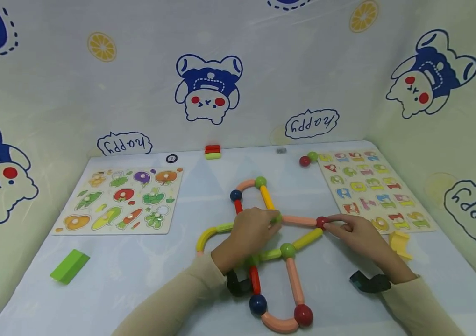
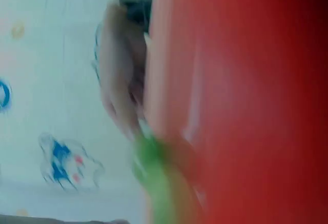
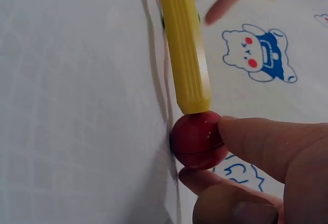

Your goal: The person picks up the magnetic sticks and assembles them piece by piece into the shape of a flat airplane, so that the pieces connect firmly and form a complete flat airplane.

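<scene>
On the white table lies a flat figure of magnetic sticks and balls. My left hand [image 1: 252, 233] reaches over its middle, fingers curled at a green ball [image 1: 277, 217] that they partly cover. At the figure's right corner my right hand [image 1: 357, 235] pinches a red ball [image 3: 199, 141] between thumb and finger. A yellow stick [image 3: 187, 49] touches that ball, and a salmon stick [image 1: 299, 220] runs from it toward the green ball. Nearer stand another green ball [image 1: 287, 250], a dark blue ball [image 1: 258, 304] and a red ball [image 1: 303, 315]. The left wrist view is blurred.
A vegetable puzzle board [image 1: 174, 200] lies at left, another puzzle board [image 1: 338, 196] at right. A green block [image 1: 70, 267] sits front left and a yellow piece [image 1: 399, 245] beyond my right hand. Red and green blocks [image 1: 212, 152] and a loose red ball [image 1: 304, 161] are at the back.
</scene>
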Demonstrator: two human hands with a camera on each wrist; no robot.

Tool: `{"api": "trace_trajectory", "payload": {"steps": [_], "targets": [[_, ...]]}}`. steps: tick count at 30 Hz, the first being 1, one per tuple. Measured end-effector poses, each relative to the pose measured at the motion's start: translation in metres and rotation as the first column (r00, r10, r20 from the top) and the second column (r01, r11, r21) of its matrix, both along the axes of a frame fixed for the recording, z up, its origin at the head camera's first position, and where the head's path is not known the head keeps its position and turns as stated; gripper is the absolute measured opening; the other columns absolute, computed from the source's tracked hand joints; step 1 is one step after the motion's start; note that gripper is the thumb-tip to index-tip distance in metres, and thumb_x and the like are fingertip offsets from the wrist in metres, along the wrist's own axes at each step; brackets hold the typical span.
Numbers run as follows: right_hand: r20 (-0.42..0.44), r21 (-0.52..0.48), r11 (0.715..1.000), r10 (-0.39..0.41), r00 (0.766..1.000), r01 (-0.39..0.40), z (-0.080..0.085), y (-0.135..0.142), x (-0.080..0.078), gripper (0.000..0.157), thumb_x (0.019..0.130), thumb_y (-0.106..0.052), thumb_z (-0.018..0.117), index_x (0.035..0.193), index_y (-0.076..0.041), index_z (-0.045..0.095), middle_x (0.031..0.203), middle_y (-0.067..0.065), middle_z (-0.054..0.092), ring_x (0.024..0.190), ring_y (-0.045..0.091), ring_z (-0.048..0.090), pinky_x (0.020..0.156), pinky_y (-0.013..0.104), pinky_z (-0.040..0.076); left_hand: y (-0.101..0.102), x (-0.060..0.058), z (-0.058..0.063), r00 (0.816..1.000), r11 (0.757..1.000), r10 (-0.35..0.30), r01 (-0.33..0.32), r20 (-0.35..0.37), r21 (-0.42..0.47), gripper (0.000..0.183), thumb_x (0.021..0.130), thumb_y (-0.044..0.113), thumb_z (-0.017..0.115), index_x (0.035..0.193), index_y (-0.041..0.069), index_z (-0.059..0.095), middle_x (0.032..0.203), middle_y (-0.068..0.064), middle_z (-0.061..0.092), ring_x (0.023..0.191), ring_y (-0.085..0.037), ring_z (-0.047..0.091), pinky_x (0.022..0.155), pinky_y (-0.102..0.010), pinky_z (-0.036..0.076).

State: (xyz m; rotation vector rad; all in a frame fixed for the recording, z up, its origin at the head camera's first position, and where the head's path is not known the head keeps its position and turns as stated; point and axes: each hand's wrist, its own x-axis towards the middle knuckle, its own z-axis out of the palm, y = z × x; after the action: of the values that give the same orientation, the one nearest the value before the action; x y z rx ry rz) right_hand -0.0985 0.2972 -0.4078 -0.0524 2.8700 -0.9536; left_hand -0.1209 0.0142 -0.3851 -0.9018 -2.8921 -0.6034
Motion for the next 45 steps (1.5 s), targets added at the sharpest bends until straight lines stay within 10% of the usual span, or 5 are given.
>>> {"api": "trace_trajectory", "payload": {"steps": [10,26,45], "targets": [[-0.013,-0.009,1.0,0.005,1.0,-0.005,-0.003,-0.004,0.0,0.057,0.082,-0.059,0.06,0.114,-0.011,0.064,0.051,-0.001,0.038,0.045,0.013,0.035,0.041,0.024,0.024,0.025,0.034,0.006,0.994,0.979,-0.104,0.109,0.042,-0.17,0.03,0.085,0.048,0.063,0.083,0.02,0.07,0.048,0.01,0.044,0.048,-0.006,0.043,0.042,-0.019,0.032],[-0.036,0.033,0.983,0.18,0.983,-0.178,-0.006,-0.001,0.004,0.067,0.071,-0.051,0.075,0.126,-0.02,0.053,0.054,-0.004,0.046,0.046,0.012,0.042,0.042,0.023,0.031,0.034,0.032,-0.008,0.995,0.989,-0.067,0.077,0.078,-0.13,0.027,0.088,0.043,0.062,0.088,0.017,0.069,0.045,0.007,0.041,0.041,-0.007,0.04,0.04,-0.019,0.033],[-0.055,0.041,0.989,0.145,0.988,-0.143,-0.007,-0.001,0.003,0.068,0.07,-0.054,0.074,0.126,-0.022,0.054,0.054,-0.004,0.045,0.046,0.014,0.042,0.043,0.023,0.031,0.037,0.029,-0.016,0.994,0.995,-0.052,0.059,0.1,-0.076,0.026,0.088,0.041,0.062,0.095,0.016,0.069,0.046,0.007,0.042,0.039,-0.008,0.04,0.04,-0.019,0.033]]}}
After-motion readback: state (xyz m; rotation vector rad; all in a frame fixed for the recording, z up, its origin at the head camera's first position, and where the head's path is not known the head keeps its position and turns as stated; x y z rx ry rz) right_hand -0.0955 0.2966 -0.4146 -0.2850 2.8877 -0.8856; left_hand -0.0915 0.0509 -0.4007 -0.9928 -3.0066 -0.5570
